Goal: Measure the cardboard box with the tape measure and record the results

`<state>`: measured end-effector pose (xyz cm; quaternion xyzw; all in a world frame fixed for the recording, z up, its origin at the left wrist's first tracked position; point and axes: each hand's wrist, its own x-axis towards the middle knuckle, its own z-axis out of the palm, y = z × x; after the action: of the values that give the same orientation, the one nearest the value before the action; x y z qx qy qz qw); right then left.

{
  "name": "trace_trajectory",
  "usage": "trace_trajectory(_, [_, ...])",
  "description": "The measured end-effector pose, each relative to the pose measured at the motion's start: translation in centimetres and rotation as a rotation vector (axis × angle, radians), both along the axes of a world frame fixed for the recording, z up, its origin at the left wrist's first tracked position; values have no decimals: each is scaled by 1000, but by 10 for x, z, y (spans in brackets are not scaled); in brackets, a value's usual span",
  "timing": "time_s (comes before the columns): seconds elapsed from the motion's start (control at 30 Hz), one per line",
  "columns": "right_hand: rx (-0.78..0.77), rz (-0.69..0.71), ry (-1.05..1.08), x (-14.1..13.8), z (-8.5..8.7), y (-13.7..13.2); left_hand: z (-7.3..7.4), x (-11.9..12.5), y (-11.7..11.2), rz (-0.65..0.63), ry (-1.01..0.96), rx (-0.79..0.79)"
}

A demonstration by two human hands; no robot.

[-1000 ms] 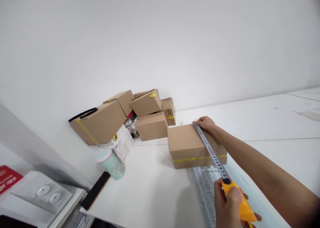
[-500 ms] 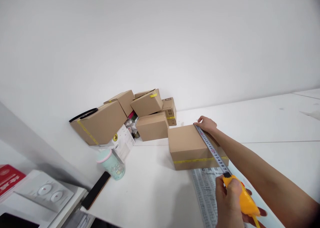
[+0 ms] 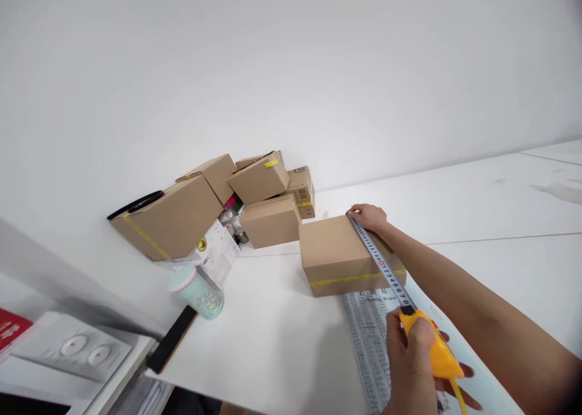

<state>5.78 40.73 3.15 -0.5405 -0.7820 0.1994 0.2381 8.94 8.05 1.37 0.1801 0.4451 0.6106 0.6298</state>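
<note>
My left hand (image 3: 416, 348) is closed around a yellow tape measure (image 3: 439, 351), thumb on top and some fingers showing beyond its case. The metal blade (image 3: 381, 262) runs out from the case across the top of a closed cardboard box (image 3: 334, 243). At the box's far edge, my right hand (image 3: 370, 216) pinches the blade's end; the hook itself is mostly hidden by the fingers. The box has a yellow tape strip along its front side. The case hangs in front of the box, over a printed sheet (image 3: 370, 336) lettered "Testing Repor".
Several cardboard boxes (image 3: 270, 221) are piled against the wall at left. Before them stand a white box (image 3: 220, 257) and a mint tumbler (image 3: 202, 293) with a pink rim. A long black object (image 3: 171, 340) lies at the table's (image 3: 268, 324) left edge, near a lower white shelf (image 3: 122, 369).
Slightly more blade shows beside the case, with the 8 mark now visible. Both hands keep their holds. The whole view has shifted a little, so everything sits slightly higher and further left.
</note>
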Motion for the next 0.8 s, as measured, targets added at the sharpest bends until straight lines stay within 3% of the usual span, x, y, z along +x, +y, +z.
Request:
trace_trajectory(0.2, [-63, 35, 171, 5, 10, -5, 1, -7, -2, -8, 5, 11])
trace_trajectory(0.33, [-84, 34, 387, 41, 17, -21, 0, -33, -21, 5, 67, 49])
trace_trajectory(0.4, [-77, -28, 519, 70, 7, -36, -4, -56, -34, 84, 170, 108])
trace_trajectory(0.5, [-153, -126, 682, 111, -26, -65, -13, -98, -43, 261, 366, 187])
trace_trajectory(0.63, [-353, -107, 714, 131, -66, -108, -21, -149, -28, 419, 504, 167])
trace_trajectory(0.7, [-401, -28, 733, 126, -69, -123, -21, -165, -15, 410, 501, 168])
trace_trajectory(0.8, [-376, 78, 717, 115, -50, -134, -10, -182, -1, 346, 480, 195])
